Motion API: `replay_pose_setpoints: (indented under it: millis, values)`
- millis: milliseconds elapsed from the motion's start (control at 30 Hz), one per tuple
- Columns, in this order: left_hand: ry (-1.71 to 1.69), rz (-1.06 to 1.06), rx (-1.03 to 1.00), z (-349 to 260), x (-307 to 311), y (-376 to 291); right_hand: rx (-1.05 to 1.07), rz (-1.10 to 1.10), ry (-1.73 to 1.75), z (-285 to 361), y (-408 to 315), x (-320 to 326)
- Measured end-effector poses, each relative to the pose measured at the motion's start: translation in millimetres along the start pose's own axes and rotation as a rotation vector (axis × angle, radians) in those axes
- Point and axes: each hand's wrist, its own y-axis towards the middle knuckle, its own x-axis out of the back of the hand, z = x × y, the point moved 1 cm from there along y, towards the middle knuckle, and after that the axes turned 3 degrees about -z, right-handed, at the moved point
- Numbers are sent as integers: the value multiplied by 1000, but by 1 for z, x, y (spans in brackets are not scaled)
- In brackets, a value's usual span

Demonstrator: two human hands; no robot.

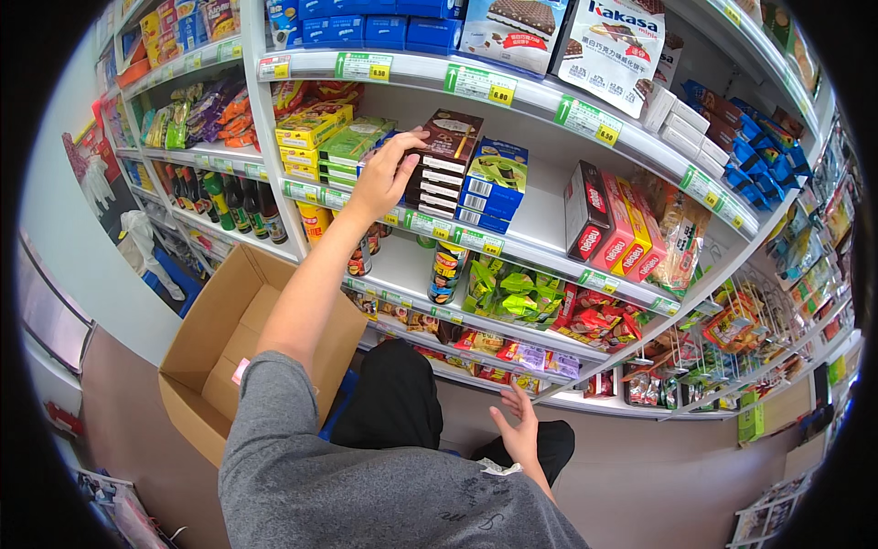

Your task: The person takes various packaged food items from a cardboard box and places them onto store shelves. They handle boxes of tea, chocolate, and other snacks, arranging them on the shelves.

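Note:
My left hand [391, 171] reaches up to the middle shelf, its fingertips at the left edge of a stack of dark brown snack boxes [446, 158]. Nothing shows between thumb and fingers, though part of the stack's left side is hidden behind them. To the left of the hand are green snack boxes [353, 144] and stacked yellow boxes [312, 134]. Blue-and-green boxes [494, 175] stand against the brown stack's right side. Low in front of my body, my right hand [518, 422] hovers near my knee with fingers apart, holding nothing.
An open cardboard box [226, 343] with a small pink item [240, 370] inside stands at my left. Red, pink and yellow wafer boxes [610, 223] sit farther right on the shelf. Below are a snack canister [447, 273] and green snack bags [514, 288]. A white upright [264, 123] divides the shelving.

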Motion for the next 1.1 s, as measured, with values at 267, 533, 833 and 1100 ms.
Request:
replay_pose_setpoints:
  millis: [267,533,833,1100]
  values:
    - [46,-27,-10,-6,-3,0,-17,0,3,-3,-5,-2]
    - [159,-8,78,-27,30,-40,-43,51,3,-3,-11,-8]
    - [613,220,876,37,207,-262,-74,194,30,-17,-15,-26]
    - [630,848,1764,29,297,-507,-52,418,-5,3,5,-79]
